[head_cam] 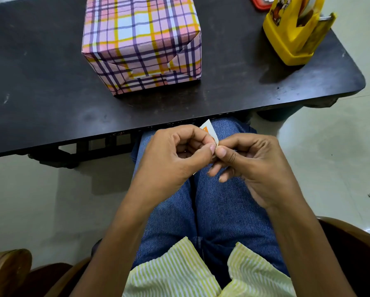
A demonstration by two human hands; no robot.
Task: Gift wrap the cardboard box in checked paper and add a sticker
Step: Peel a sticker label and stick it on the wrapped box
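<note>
Over the lap, near the desk [51, 103] edge, both hands pinch a small sticker [209, 130]: left hand [175, 151], right hand [250, 159]. Peeling looks underway. Wrapped box [141, 43] sits far on the desk; next, press the sticker onto it.

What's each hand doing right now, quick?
Left hand: pinches the sticker, held over the lap.
Right hand: pinches the same sticker at its lower edge.

The sticker [207, 130] is mostly hidden behind the pinching fingers of the left hand [179, 151] and right hand [252, 161]; its print is unreadable. The picture's far edge crops the wrapped box [141, 39], tape dispenser [295, 35] and red lid [260, 4].
</note>
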